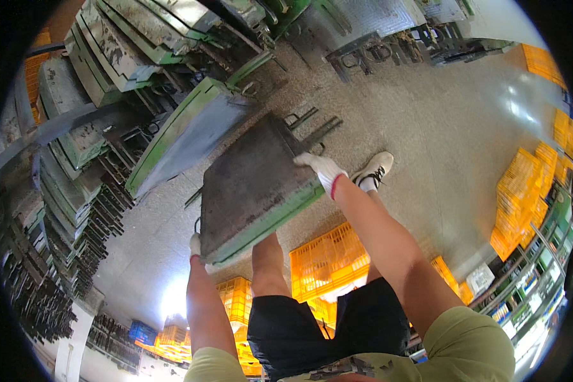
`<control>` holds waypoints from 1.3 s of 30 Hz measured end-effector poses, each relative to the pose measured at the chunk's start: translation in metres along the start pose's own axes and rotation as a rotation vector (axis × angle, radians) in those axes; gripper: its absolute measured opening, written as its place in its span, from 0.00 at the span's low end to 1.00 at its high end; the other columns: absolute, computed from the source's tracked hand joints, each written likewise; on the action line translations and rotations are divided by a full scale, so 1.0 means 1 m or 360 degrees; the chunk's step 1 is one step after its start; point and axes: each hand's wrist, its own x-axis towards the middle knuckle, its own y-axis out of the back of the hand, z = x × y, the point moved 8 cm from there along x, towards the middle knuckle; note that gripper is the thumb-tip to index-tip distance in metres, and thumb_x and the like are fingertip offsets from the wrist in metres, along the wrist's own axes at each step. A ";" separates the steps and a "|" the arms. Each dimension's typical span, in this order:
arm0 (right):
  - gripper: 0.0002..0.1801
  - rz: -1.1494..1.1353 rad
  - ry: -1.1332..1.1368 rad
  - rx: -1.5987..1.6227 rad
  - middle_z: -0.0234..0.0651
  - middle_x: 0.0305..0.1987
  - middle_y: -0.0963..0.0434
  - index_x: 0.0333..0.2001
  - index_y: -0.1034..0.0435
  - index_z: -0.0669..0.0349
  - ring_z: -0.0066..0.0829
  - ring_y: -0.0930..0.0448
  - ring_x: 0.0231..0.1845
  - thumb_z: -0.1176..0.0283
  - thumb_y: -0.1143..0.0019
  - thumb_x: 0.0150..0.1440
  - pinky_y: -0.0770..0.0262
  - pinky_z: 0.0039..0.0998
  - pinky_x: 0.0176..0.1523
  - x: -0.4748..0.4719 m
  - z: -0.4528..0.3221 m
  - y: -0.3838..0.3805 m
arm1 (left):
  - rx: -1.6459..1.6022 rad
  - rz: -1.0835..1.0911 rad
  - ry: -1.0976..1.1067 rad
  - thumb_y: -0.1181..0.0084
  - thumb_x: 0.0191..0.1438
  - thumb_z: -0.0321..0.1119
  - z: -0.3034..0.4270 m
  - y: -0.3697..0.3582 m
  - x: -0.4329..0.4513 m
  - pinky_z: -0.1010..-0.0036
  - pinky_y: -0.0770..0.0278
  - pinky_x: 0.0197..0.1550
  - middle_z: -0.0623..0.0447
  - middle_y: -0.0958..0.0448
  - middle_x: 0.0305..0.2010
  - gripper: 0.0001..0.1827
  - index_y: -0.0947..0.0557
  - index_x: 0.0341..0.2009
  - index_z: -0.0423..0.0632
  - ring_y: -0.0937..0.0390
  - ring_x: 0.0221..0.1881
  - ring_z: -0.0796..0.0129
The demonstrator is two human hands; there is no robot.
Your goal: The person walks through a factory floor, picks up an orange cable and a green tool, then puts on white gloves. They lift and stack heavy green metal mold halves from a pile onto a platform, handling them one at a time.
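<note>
Between my hands is a thick metal slab point(258, 176), dark and stained on its broad face and green along the near edge. It is tilted above the floor in front of my legs. Metal bars and small loop handles stick out from both of its ends. My right hand point(322, 171), in a white glove with a red cuff, grips the right end with fingers on the top face. My left hand point(195, 244), also gloved, holds the lower left corner beside a loop handle; most of its fingers are hidden behind the slab.
Another green-edged slab point(191, 138) leans at the left, by racks of stacked metal slabs point(119, 47). More metalwork point(372, 52) stands ahead. An orange plastic crate point(329, 262) is close by my legs. Further orange crates point(518, 200) and metal rails point(530, 243) line the right side.
</note>
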 end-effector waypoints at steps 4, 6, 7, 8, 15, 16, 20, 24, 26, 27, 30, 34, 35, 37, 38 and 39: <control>0.34 0.0045 -0.0207 0.0069 0.45 0.54 0.16 0.52 0.18 0.68 0.39 0.17 0.51 0.50 0.28 0.51 0.23 0.35 0.55 0.015 0.051 0.068 | 0.0781 0.0183 -0.0135 0.49 0.65 0.43 0.016 -0.006 -0.049 0.57 0.20 0.42 0.44 0.14 0.36 0.18 0.13 0.39 0.42 0.15 0.39 0.50; 0.36 -0.0030 -0.0112 0.0195 0.46 0.58 0.16 0.55 0.19 0.68 0.39 0.19 0.57 0.49 0.28 0.51 0.26 0.34 0.60 0.017 0.072 0.100 | 0.0393 0.0214 0.0034 0.45 0.62 0.43 0.021 -0.019 -0.073 0.55 0.20 0.43 0.39 0.14 0.36 0.18 0.13 0.38 0.41 0.14 0.41 0.46; 0.37 -0.0050 -0.0072 0.0237 0.46 0.59 0.17 0.56 0.19 0.67 0.39 0.20 0.59 0.49 0.28 0.51 0.28 0.34 0.63 0.020 0.078 0.118 | 0.0149 0.0265 0.0078 0.42 0.61 0.44 0.032 -0.028 -0.083 0.53 0.20 0.44 0.36 0.14 0.36 0.17 0.13 0.38 0.41 0.14 0.43 0.42; 0.37 -0.0043 -0.0074 0.0288 0.46 0.60 0.17 0.57 0.20 0.67 0.38 0.21 0.62 0.49 0.28 0.51 0.30 0.33 0.66 0.020 0.087 0.132 | 0.0256 0.0292 0.0068 0.42 0.61 0.43 0.044 -0.031 -0.099 0.51 0.19 0.44 0.35 0.13 0.37 0.17 0.12 0.38 0.40 0.14 0.43 0.41; 0.38 -0.0096 -0.0060 0.0515 0.44 0.67 0.21 0.62 0.24 0.68 0.35 0.30 0.74 0.55 0.25 0.53 0.41 0.37 0.77 -0.001 0.102 0.251 | 0.0998 0.0425 -0.0313 0.42 0.60 0.37 0.181 -0.081 -0.178 0.44 0.21 0.41 0.34 0.15 0.34 0.12 0.14 0.37 0.42 0.16 0.38 0.37; 0.37 -0.0005 -0.0111 0.0663 0.44 0.63 0.19 0.61 0.24 0.68 0.35 0.26 0.70 0.56 0.25 0.52 0.37 0.35 0.75 -0.008 0.106 0.277 | 0.1538 0.0400 -0.0496 0.42 0.60 0.36 0.202 -0.097 -0.185 0.42 0.22 0.41 0.34 0.15 0.35 0.11 0.14 0.39 0.42 0.16 0.38 0.36; 0.34 0.0162 -0.0120 0.0826 0.44 0.54 0.15 0.54 0.21 0.68 0.38 0.18 0.56 0.55 0.23 0.49 0.24 0.36 0.61 -0.046 0.105 0.361 | 0.1373 0.0306 -0.0121 0.49 0.65 0.44 0.243 -0.149 -0.146 0.44 0.22 0.47 0.31 0.16 0.41 0.20 0.15 0.43 0.40 0.16 0.48 0.37; 0.33 0.0360 -0.0175 0.0737 0.43 0.52 0.15 0.53 0.19 0.67 0.37 0.17 0.54 0.54 0.24 0.50 0.21 0.38 0.57 -0.073 0.070 0.446 | 0.1529 0.0057 -0.0630 0.46 0.63 0.53 0.296 -0.237 -0.112 0.47 0.22 0.48 0.32 0.15 0.43 0.25 0.15 0.49 0.43 0.15 0.47 0.43; 0.30 0.0305 -0.0126 0.0784 0.43 0.50 0.15 0.51 0.18 0.65 0.36 0.16 0.49 0.54 0.25 0.52 0.18 0.39 0.54 -0.083 0.040 0.494 | 0.1510 -0.0005 -0.0772 0.47 0.63 0.54 0.307 -0.286 -0.103 0.48 0.22 0.49 0.33 0.14 0.43 0.27 0.15 0.50 0.44 0.15 0.46 0.44; 0.28 0.0310 -0.0052 0.0768 0.42 0.49 0.14 0.51 0.18 0.64 0.36 0.15 0.46 0.54 0.26 0.53 0.17 0.40 0.53 -0.087 0.022 0.523 | 0.1255 0.0044 -0.0672 0.51 0.66 0.53 0.308 -0.316 -0.095 0.48 0.22 0.49 0.33 0.14 0.44 0.26 0.15 0.50 0.43 0.15 0.46 0.41; 0.24 0.0450 0.0054 0.0613 0.42 0.45 0.14 0.50 0.18 0.62 0.36 0.14 0.42 0.58 0.27 0.55 0.16 0.40 0.50 -0.087 -0.030 0.603 | 0.1375 0.0014 -0.0760 0.57 0.70 0.50 0.336 -0.423 -0.082 0.50 0.22 0.50 0.36 0.14 0.45 0.26 0.14 0.52 0.43 0.15 0.46 0.44; 0.26 0.0466 0.0076 0.0534 0.43 0.46 0.14 0.53 0.21 0.62 0.41 0.14 0.44 0.59 0.29 0.55 0.15 0.43 0.51 -0.099 -0.106 0.705 | -0.0780 -0.0559 0.0070 0.51 0.69 0.52 0.381 -0.570 -0.137 0.56 0.19 0.55 0.44 0.14 0.54 0.29 0.17 0.62 0.43 0.15 0.50 0.52; 0.26 0.0448 0.0067 0.0553 0.43 0.48 0.15 0.54 0.21 0.61 0.43 0.14 0.45 0.59 0.29 0.55 0.16 0.44 0.52 -0.103 -0.130 0.726 | -0.0434 -0.0318 0.0074 0.57 0.73 0.50 0.408 -0.592 -0.158 0.57 0.19 0.51 0.42 0.12 0.49 0.28 0.16 0.60 0.42 0.14 0.47 0.55; 0.24 0.0490 0.0027 0.0381 0.44 0.49 0.15 0.53 0.21 0.61 0.46 0.15 0.48 0.61 0.28 0.54 0.17 0.47 0.56 -0.111 -0.182 0.768 | -0.1421 -0.0627 0.0113 0.56 0.72 0.50 0.478 -0.671 -0.229 0.58 0.18 0.47 0.45 0.13 0.50 0.28 0.14 0.56 0.41 0.15 0.47 0.57; 0.24 0.0580 0.0072 0.0301 0.44 0.49 0.15 0.53 0.21 0.61 0.46 0.15 0.49 0.60 0.30 0.56 0.18 0.48 0.57 -0.117 -0.208 0.790 | -0.1447 -0.0517 0.0269 0.56 0.72 0.50 0.502 -0.695 -0.257 0.58 0.18 0.47 0.44 0.13 0.50 0.28 0.14 0.56 0.41 0.15 0.47 0.56; 0.24 0.0671 0.0017 0.0236 0.45 0.49 0.15 0.53 0.21 0.62 0.45 0.15 0.50 0.59 0.32 0.57 0.18 0.49 0.58 -0.121 -0.226 0.807 | -0.1417 -0.0516 0.0302 0.56 0.72 0.50 0.529 -0.717 -0.284 0.58 0.18 0.47 0.44 0.13 0.50 0.28 0.14 0.55 0.41 0.15 0.47 0.56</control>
